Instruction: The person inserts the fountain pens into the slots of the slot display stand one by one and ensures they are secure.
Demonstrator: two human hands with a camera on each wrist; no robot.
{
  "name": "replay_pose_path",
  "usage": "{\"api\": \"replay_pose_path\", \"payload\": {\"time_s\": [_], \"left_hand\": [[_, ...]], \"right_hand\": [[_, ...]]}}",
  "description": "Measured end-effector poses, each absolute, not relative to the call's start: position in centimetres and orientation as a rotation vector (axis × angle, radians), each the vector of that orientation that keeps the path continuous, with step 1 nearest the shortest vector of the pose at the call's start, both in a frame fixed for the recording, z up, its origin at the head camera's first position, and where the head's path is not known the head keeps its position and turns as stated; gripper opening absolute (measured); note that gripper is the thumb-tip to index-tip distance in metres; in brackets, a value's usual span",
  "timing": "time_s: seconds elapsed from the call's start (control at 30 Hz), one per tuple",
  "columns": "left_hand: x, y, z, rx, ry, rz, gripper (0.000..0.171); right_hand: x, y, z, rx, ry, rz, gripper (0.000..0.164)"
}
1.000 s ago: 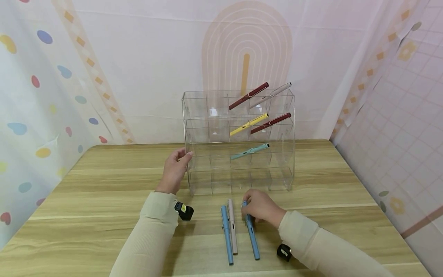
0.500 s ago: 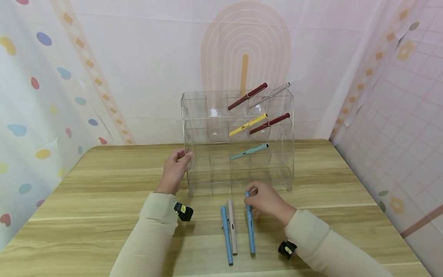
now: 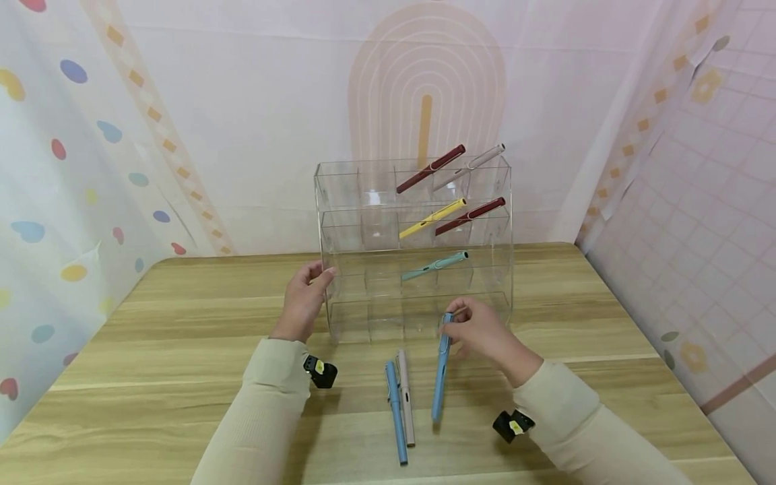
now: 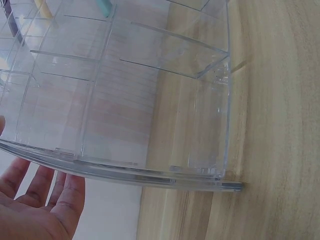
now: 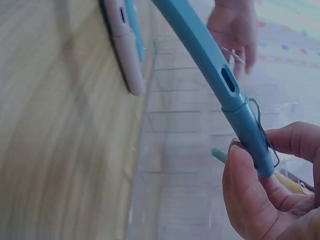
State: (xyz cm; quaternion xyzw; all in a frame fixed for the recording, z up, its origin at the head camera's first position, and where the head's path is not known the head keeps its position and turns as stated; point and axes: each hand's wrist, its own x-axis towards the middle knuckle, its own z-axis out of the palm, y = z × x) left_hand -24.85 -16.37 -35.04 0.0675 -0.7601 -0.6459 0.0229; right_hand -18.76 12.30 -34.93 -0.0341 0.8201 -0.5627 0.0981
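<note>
A clear acrylic pen rack (image 3: pixel 358 325) with tiered compartments stands on the table. My left hand (image 3: pixel 306 294) grips its left side panel, thumb in front and fingers around the outside; the left wrist view shows those fingers (image 4: pixel 70 200) beyond the panel. My right hand (image 3: pixel 481 331) pinches a blue fountain pen (image 3: pixel 440 377) by its capped end, before the rack's bottom row. The pen hangs tilted, its lower end toward me; the right wrist view shows thumb and fingers around the cap (image 5: pixel 252 140). Another blue pen (image 3: pixel 397 414) and a pale pinkish pen (image 3: pixel 407 404) lie side by side below.
Dark red (image 3: pixel 432 168), pale pink (image 3: pixel 469 166), yellow (image 3: pixel 433 217) and teal (image 3: pixel 435 266) pens lean in the rack's upper compartments, along with another dark red pen (image 3: pixel 470 216). The wooden table (image 3: pixel 200 303) has patterned curtains behind and beside it.
My right hand has lifted the blue pen and moved it up and right toward the rack, its lower end swinging left. My left hand keeps its place on the rack.
</note>
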Motion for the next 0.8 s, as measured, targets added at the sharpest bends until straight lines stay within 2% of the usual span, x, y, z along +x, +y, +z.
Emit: {"api": "replay_pose_path", "payload": {"time_s": [0.8], "left_hand": [[-24.7, -16.4, -34.9, 0.185, -2.364, -1.982, 0.049]], "right_hand": [[-19.0, 17.0, -30.7, 0.068, 2.444, -2.113, 0.028]]}}
